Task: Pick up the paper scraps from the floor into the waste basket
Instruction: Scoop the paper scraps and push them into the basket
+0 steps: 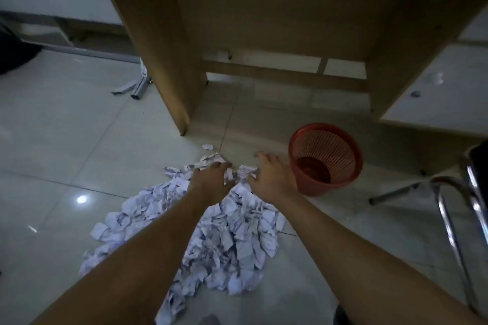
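Looking down from the head camera: pale glossy floor tiles [60, 140], dim light, one bright lamp reflection at near left. A wooden desk [264, 21] fills the far half of the view, its side panel standing on the tiles and a low crossbar between the legs. Right of it, a white cabinet face [435, 97]. At the right edge, a chrome chair frame [454, 206]. Grey metal legs of other furniture at far left.

Paper scraps [229, 240]: white, crumpled and torn, some with faint print, heaped in a broad pile on the floor in the near centre, thinning toward the desk, with one stray piece lying apart at the far end. Waste basket [325, 158]: red plastic mesh, round, upright on the floor just right of the pile's far end; nothing white shows inside it.

Both bare forearms reach out over the pile. Left hand [208, 179]: palm down, fingers curled into the scraps at the far end of the heap, closing on a bunch. Right hand [269, 174]: fingers spread wide, pressing on scraps just beside the left, near the basket's rim but not touching it.
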{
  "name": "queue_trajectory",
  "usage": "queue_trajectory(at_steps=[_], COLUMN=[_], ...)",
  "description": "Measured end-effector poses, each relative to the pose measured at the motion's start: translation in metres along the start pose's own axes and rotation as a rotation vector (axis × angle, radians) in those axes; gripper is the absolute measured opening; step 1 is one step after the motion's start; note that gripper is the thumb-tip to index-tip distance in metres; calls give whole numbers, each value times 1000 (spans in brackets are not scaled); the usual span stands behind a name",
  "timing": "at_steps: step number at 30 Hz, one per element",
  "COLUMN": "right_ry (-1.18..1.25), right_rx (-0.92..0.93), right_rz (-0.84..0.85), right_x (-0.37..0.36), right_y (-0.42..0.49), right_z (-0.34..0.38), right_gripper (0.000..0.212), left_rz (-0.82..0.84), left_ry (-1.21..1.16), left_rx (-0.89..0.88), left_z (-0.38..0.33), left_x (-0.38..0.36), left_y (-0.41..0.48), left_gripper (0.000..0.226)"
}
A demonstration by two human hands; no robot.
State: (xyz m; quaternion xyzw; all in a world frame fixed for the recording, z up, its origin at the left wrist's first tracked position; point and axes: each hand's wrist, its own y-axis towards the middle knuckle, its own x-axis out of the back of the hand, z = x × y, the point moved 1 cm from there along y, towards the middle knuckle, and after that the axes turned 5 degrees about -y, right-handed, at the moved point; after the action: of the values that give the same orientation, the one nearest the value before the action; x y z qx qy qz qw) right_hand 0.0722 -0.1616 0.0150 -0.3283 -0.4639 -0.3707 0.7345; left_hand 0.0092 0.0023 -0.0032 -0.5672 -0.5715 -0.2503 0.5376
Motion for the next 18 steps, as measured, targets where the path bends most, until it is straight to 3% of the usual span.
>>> queue_trajectory(at_steps=[5,9,18], right_ry=[-32,6,65], right_rx=[-60,-71,-38], right_rz=[213,349,483], right_x=[-85,-143,-212], right_y=[5,13,13], right_z=[-29,-50,-51], right_gripper=[80,100,112], left_rz=[174,220,284], left_ry=[188,191,322], left_rx=[97,156,210], left_z=[30,53,74], left_x=[-73,-113,-154], left_y=[11,23,22], left_gripper=[95,119,138])
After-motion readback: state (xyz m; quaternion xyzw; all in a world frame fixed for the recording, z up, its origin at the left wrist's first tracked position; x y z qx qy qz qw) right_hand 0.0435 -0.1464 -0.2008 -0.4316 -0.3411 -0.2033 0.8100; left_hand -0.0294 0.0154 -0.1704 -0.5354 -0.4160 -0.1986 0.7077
